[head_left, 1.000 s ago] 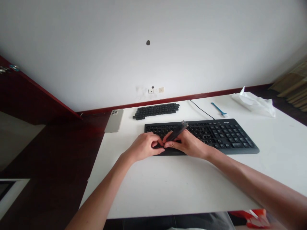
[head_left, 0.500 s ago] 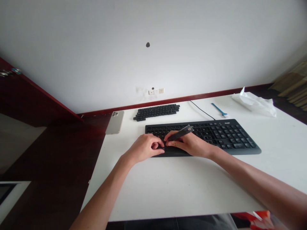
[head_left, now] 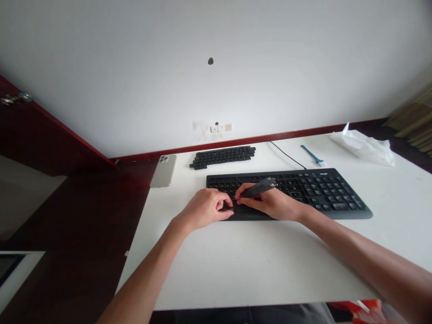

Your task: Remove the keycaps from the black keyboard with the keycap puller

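A black keyboard (head_left: 337, 193) lies across the white table, with its number pad to the right. Over its left front part, my left hand (head_left: 209, 207) has thumb and fingers curled close together; whatever may be between the tips is hidden. Right beside it, my right hand (head_left: 270, 202) grips a dark, thick pen-shaped tool (head_left: 258, 187). The tool slants, its lower end down at the keys and hidden by my fingers. Several loose black keycaps (head_left: 222, 156) lie in rows behind the keyboard.
A phone (head_left: 164, 171) lies face down at the table's left edge. Behind the keyboard are its cable (head_left: 286, 155), a blue brush (head_left: 312, 155) and a crumpled white plastic bag (head_left: 364, 146). The white table (head_left: 249, 265) stands near a wall with sockets (head_left: 222, 128).
My right hand and the tool have shifted slightly right, leaving a small gap from my left fingertips. The whole view has moved a little; the left hand keeps its curled pose.
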Motion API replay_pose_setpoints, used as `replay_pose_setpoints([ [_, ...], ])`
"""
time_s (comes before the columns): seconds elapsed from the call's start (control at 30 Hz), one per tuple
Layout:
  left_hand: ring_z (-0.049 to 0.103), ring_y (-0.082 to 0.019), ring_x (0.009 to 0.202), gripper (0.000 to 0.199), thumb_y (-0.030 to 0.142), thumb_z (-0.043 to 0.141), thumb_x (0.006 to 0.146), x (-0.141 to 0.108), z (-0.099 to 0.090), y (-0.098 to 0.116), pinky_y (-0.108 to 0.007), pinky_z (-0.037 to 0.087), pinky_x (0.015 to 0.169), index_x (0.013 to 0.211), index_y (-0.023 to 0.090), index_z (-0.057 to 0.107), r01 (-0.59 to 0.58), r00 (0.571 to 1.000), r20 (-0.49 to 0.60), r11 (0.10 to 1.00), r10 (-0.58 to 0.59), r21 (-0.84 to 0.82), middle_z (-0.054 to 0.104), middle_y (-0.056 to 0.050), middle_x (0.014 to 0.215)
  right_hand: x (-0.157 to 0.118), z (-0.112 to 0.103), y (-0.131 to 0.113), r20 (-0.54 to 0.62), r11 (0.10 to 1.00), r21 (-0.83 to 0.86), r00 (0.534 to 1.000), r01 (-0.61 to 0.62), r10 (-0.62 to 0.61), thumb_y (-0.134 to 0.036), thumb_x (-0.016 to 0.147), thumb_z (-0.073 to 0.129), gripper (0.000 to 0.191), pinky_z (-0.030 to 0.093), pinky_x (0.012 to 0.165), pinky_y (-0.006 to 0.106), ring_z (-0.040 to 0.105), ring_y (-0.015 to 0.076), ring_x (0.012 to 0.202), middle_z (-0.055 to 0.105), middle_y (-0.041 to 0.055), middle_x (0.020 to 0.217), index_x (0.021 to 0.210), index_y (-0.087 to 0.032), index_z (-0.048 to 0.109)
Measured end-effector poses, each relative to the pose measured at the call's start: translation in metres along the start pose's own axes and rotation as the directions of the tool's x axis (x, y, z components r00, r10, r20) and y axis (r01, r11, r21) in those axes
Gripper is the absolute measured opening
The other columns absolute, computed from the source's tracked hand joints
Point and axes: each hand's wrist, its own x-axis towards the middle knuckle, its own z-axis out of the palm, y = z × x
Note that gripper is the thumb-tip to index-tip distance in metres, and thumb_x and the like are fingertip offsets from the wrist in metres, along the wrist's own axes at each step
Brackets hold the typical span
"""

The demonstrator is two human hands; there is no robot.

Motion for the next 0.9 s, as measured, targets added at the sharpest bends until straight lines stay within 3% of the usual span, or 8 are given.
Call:
replay_pose_setpoints([
  [0.2,0.048,-0.011,0.06,0.009,0.029,0.083,0.083,0.0,-0.001,0.0,-0.025,0.037,0.062,0.087,0.022,0.078,0.013,1.0,0.005,1.0,-0.013,0.002,0.052,0.007,0.061,0.001,0.001,0.003,-0.041,0.998,0.059,0.999,-0.015,0.018,-0.041,0.1,0.06,0.025,0.052,0.071,0.031,0.069,0.0207,0.085,0.076,0.0051,0.095,0.108,-0.02,0.071],
  [0.6,0.044,-0.01,0.058,0.016,0.027,0.084,0.08,0.0,-0.002,0.001,-0.024,0.032,0.058,0.076,0.02,0.069,0.038,0.999,0.01,0.998,-0.037,-0.045,0.05,0.007,0.062,0.004,0.012,-0.007,-0.067,0.998,-0.038,0.997,-0.04,0.037,-0.035,0.098,0.062,0.02,0.045,0.06,0.028,0.062,0.0159,0.07,0.074,0.0026,0.083,0.095,-0.019,0.073],
  [0.8,0.043,-0.011,0.058,0.022,0.027,0.081,0.081,-0.001,-0.003,0.005,-0.024,0.031,0.055,0.096,0.024,0.065,0.084,0.996,0.039,0.992,-0.081,-0.093,0.047,0.009,0.063,0.004,0.015,-0.009,-0.096,0.999,-0.037,0.995,-0.005,0.002,-0.044,0.1,0.061,0.029,0.043,0.057,0.028,0.058,0.0157,0.063,0.071,0.002,0.074,0.091,-0.019,0.074],
  [0.9,0.047,-0.012,0.062,0.022,0.028,0.083,0.08,0.0,0.0,0.004,-0.026,0.033,0.057,0.092,0.023,0.065,0.054,0.998,0.029,0.998,-0.053,-0.032,0.053,0.008,0.067,0.003,0.016,-0.012,-0.098,0.999,-0.042,0.995,0.0,-0.004,-0.044,0.1,0.06,0.03,0.042,0.056,0.028,0.056,0.0149,0.061,0.069,0.0014,0.072,0.09,-0.019,0.072],
])
